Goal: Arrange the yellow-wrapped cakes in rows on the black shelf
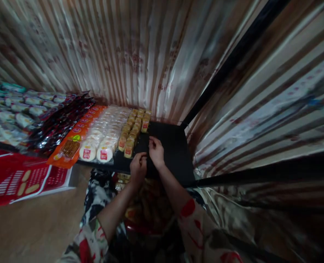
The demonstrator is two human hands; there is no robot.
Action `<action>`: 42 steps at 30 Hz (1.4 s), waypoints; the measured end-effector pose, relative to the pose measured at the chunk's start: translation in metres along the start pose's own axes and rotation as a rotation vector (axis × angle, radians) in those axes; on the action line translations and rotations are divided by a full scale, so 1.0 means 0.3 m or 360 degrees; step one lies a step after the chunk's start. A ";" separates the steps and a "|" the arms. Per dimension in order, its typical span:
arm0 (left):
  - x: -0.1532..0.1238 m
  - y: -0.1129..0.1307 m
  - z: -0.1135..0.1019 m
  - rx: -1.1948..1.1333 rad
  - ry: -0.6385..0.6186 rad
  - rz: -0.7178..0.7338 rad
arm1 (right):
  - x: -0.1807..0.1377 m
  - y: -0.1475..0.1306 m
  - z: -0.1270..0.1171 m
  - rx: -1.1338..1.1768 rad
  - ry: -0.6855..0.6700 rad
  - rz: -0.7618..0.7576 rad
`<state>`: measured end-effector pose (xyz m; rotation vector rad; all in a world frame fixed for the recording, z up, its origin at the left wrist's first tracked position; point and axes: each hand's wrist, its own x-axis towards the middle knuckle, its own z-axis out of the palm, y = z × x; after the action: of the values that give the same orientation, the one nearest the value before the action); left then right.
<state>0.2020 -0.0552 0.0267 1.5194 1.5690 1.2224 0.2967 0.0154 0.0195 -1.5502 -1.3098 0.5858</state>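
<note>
Over the front edge of a black shelf (173, 146), my left hand (138, 168) has its fingers curled closed; anything inside is hidden. Slightly farther right and deeper over the shelf, my right hand (156, 151) is closed in a pinch, and I cannot make out what it holds. Just beyond both hands stand rows of small yellow-wrapped packets (131, 133) with red labels. One yellow packet (145, 125) heads the rightmost row, nearest my right hand. Below my forearms, a dark red container (145, 228) holds several wrapped items, dim and partly covered by my arms.
Left of the yellow packets lie round white packs (105, 149), an orange packet (69, 146), dark shiny packets (60, 124) and pale wrapped items (16, 109). A red printed box (19, 179) sits lower left. Dark poles (233, 62) and striped sheeting (140, 47) bound the shelf.
</note>
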 end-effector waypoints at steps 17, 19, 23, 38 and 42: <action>-0.385 -0.134 -0.055 0.0484 -0.0550 0.0420 | -0.619 0.158 -0.244 -0.0773 -0.0592 0.0259; -0.408 -0.144 -0.023 0.0549 -0.0711 0.0343 | -0.627 0.194 -0.244 -0.0972 -0.0706 0.0263; -0.424 -0.178 0.038 0.0768 -0.0860 -0.0051 | -0.638 0.235 -0.222 -0.1162 -0.0743 0.0312; -0.402 -0.173 0.014 0.0861 -0.0927 -0.0193 | -0.650 0.159 -0.264 -0.0804 -0.0626 0.0164; -0.402 -0.171 -0.019 0.0670 -0.0885 -0.0231 | -0.633 0.120 -0.296 -0.0617 -0.0641 0.0141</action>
<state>0.1931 -0.1694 -0.0376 1.7668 1.5616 0.3405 0.3303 -0.1910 -0.0196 -1.8773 -1.7425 0.7612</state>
